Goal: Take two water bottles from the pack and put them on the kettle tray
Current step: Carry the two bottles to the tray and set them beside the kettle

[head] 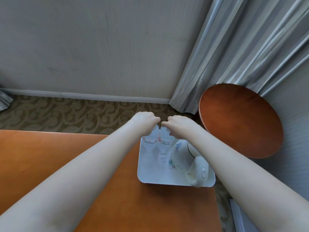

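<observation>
Two clear water bottles stand side by side at the far end of the white kettle tray (150, 174). The left bottle (150, 139) has its top inside my left hand (145, 119), which is closed around the cap. My right hand (178, 123) grips the top of the right bottle (164, 139) in the same way. Both bottle bases rest on or just above the tray floor; I cannot tell which. A cream electric kettle (185, 156) sits on the tray's right side, partly under my right forearm. The bottle pack is out of view.
The tray lies at the far right corner of an orange wooden desk (50, 156). A round brown side table (240, 119) stands to the right, by grey curtains (234, 47). Patterned carpet (66, 113) and a pale wall lie beyond the desk.
</observation>
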Tool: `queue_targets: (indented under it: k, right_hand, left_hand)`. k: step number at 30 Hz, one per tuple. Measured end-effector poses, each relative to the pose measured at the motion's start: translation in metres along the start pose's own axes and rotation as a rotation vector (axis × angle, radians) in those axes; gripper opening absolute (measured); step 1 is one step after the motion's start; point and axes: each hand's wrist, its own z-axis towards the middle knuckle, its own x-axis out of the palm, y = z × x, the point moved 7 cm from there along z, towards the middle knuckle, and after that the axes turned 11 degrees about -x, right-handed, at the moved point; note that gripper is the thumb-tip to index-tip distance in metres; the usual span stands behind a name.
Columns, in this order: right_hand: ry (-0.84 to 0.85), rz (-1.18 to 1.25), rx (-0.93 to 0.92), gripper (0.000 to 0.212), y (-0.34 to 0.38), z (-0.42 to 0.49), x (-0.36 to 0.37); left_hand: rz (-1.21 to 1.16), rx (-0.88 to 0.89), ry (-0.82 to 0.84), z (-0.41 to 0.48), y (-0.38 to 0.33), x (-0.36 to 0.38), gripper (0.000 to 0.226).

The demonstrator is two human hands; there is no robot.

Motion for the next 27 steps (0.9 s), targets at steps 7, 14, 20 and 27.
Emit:
queue_targets:
  k: [7,14,20,27]
  right_hand:
    - [-0.046,0.117,0.051,0.03,-0.001,0.0,0.002]
    - [-0.173,0.311,0.251,0.021,-0.01,-0.013,0.002]
    - [-0.291,0.429,0.415,0.021,-0.008,-0.018,0.003]
    - [-0.306,0.465,0.469,0.025,-0.008,-0.019,0.003]
  left_hand:
    - [-0.087,0.055,-0.027,-0.001,0.003,0.008,0.023]
    - [-0.267,-0.134,-0.123,-0.007,0.002,0.013,0.027]
    - [-0.517,-0.387,-0.199,-0.014,-0.008,0.019,0.026]
    - [-0.514,-0.431,-0.178,-0.009,-0.007,0.019,0.029]
